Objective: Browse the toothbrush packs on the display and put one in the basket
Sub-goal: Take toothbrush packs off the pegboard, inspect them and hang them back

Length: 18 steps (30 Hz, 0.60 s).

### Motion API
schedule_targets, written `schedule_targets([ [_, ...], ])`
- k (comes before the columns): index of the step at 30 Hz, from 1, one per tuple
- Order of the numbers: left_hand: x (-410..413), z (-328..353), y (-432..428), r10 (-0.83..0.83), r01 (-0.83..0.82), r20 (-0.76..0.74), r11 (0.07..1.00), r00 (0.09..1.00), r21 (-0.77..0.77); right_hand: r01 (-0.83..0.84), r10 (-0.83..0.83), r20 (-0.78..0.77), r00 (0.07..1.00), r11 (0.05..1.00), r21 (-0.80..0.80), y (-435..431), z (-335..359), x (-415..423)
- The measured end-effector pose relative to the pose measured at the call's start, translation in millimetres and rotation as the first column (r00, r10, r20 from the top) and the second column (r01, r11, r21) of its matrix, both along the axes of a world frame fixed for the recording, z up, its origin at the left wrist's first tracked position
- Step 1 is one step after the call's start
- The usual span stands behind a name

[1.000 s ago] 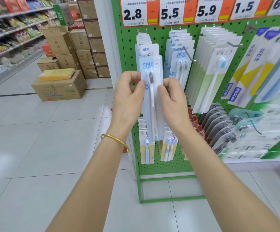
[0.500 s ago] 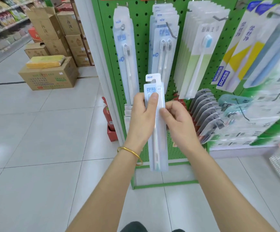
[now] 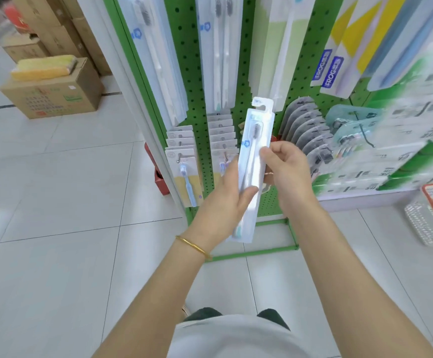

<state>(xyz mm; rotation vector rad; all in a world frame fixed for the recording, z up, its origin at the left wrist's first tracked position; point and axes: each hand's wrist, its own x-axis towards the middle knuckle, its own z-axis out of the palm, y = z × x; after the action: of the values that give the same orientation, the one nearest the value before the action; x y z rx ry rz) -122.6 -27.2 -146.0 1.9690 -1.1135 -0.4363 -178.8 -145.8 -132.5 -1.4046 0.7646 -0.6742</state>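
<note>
I hold the long, narrow clear-plastic toothbrush pack point(image 3: 251, 161) with both hands in front of the green pegboard display point(image 3: 192, 73). My left hand point(image 3: 225, 200) grips its lower half, with the thumb across the front. My right hand point(image 3: 287, 171) pinches its right edge near the middle. The pack stands almost upright, its top leaning a little to the right. The white mesh basket with red rim point(image 3: 422, 223) sits on the floor at the right, well apart.

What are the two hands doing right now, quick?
Left hand: holds the toothbrush pack, thumb across its front.
Right hand: pinches the same pack's right edge.
</note>
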Motion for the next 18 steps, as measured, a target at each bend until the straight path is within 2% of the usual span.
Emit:
schedule_targets([
  [4,-6,-4,14,-0.03,-0.024,0.25,0.977,0.968,0.212,0.138,-0.138,0.01,0.99,0.99,0.026,-2,-4,7],
  [8,-11,-7,18,-0.025,-0.07,0.351,0.964,0.936,0.256,0.151,-0.15,0.025,0.988,0.989,-0.011,3,-2,8],
  [10,-11,-8,19,-0.015,-0.051,0.268,0.97,0.963,0.237,0.103,-0.102,0.071,0.992,0.995,-0.017,6,1,4],
  [13,-13,1,22,-0.017,0.03,-0.09,0.988,0.996,0.15,-0.044,0.047,0.135,0.99,0.999,-0.029,11,4,-2],
  [15,-15,3,25,-0.014,0.033,-0.288,0.998,0.957,0.062,-0.093,0.097,0.119,0.988,0.995,-0.042,13,1,-4],
  [18,-18,3,27,-0.012,-0.003,-0.43,0.999,0.903,-0.035,-0.033,0.032,0.079,0.996,0.999,0.002,14,-2,-4],
])
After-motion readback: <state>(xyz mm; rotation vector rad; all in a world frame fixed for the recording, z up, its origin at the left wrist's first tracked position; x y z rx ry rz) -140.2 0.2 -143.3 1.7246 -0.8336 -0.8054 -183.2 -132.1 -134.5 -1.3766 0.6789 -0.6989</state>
